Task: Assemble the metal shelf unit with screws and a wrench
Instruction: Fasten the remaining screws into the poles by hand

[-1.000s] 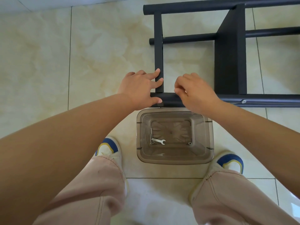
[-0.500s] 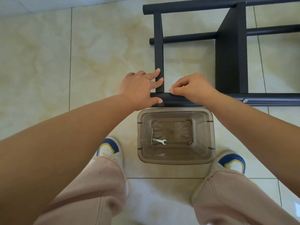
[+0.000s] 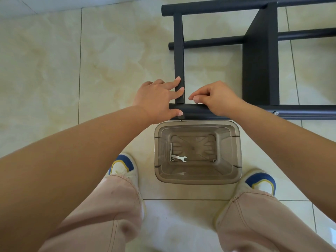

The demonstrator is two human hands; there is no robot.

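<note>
A person stands over a black metal shelf unit [image 3: 260, 57] lying on its side on a pale tiled floor [image 3: 109, 51], both hands at the corner nearest the feet. The left hand [image 3: 157, 100] grips the joint where a flat upright [image 3: 179, 51] meets the round near tube [image 3: 300, 111] — two fingers [image 3: 176, 81] lie spread along the upright, the thumb hooks under the tube. The right hand [image 3: 218, 98] rests on the tube just beside it, its fingers curled and its thumb and forefinger pressed together at the tips; whether they pinch a screw cannot be told. A fitted screw head [image 3: 276, 112] shows farther right on the same tube. Directly below the hands, between two blue-and-white shoes, sits a clear brownish plastic bin [image 3: 238, 155] — a small silver wrench [image 3: 179, 158] lies on its bottom, touching long screws [image 3: 171, 151] at the left wall, with one loose nut [image 3: 214, 160] well apart at the right.
</note>
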